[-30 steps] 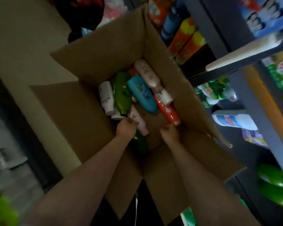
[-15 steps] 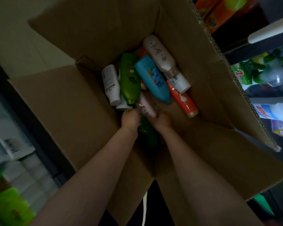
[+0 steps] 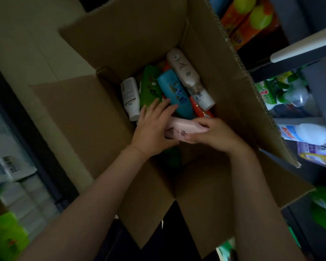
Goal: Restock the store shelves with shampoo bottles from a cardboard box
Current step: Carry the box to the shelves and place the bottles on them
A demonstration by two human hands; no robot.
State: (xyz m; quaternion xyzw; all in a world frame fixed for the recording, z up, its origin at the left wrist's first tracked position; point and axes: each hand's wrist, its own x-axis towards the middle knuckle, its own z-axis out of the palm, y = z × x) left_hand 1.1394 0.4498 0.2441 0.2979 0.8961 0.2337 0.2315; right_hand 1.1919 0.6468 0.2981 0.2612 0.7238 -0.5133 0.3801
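An open cardboard box (image 3: 132, 44) holds several shampoo bottles lying on their sides: a white one (image 3: 130, 97), a green one (image 3: 151, 87), a blue one (image 3: 175, 93), a beige one (image 3: 184, 70) and a red-orange one (image 3: 200, 112). Above them, a pink bottle (image 3: 183, 129) lies across the box between both hands. My right hand (image 3: 215, 134) grips its right end with curled fingers. My left hand (image 3: 152, 127) holds its left end, fingers reaching over the green and blue bottles. A dark green bottle (image 3: 172, 157) lies under my left wrist.
Store shelves (image 3: 299, 49) on the right carry orange packs (image 3: 248, 21), green bottles (image 3: 277, 89) and a white bottle (image 3: 305, 132). White boxes (image 3: 9, 166) and green packs (image 3: 6, 236) stand at the left. The box flaps spread out towards me and to the left.
Both hands have come together on the pink bottle and lifted it off the pile, turning it crosswise. The camera has moved closer to the box.
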